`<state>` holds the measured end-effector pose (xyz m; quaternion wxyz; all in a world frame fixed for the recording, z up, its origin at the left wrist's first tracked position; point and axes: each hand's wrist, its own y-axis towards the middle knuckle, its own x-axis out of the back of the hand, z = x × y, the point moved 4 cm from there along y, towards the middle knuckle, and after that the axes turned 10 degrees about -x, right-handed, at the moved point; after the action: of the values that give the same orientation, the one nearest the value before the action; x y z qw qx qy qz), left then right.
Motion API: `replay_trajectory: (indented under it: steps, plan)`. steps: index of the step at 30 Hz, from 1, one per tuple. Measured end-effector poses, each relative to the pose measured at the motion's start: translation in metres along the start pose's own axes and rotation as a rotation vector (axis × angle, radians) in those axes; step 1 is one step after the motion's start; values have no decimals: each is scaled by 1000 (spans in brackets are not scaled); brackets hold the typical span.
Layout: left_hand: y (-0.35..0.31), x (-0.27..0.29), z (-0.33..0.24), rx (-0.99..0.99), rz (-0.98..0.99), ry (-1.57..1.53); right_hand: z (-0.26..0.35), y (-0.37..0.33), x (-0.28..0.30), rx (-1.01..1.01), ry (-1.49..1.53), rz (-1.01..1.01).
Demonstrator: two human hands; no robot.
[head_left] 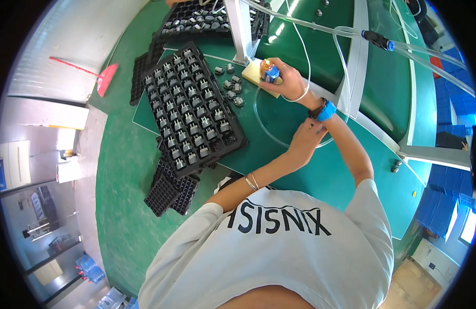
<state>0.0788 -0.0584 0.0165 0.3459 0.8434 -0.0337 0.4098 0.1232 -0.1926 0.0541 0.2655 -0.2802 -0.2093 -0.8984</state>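
Observation:
My right hand is wrapped round a small bottle with a blue body and an orange-yellow top. It stands over a pale yellow block at the edge of the green mat, and I cannot tell whether bottle and block touch. My left hand is just below my right wrist, beside the wristband with its blue part. Its fingers are drawn together; what they hold, if anything, is too small to make out. Several loose metal parts lie left of the block.
A black tray of metal parts with prongs lies to the left, partly over other black trays. A white frame post rises beyond the mat. Clear tubing loops round my hands, and more hangs overhead. A red dustpan is far left.

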Motion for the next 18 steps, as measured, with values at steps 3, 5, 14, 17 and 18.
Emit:
replay_trajectory:
  steps: [3, 5, 14, 17, 18]
  plan:
    - [4, 4, 0, 3, -34, 84, 10, -2, 5, 57, -16, 9]
    - [5, 6, 1, 9, -53, 168, 8, -3, 4, 26, -13, 26]
    - [1, 40, 3, 201, -73, -456, -3, 13, 6, -81, 222, 23]
    - [-22, 62, 12, 597, -122, -1030, -59, 38, 31, -23, 426, -248]
    - [-29, 75, 18, 650, -151, -1144, -77, 47, 40, -142, 170, -349]
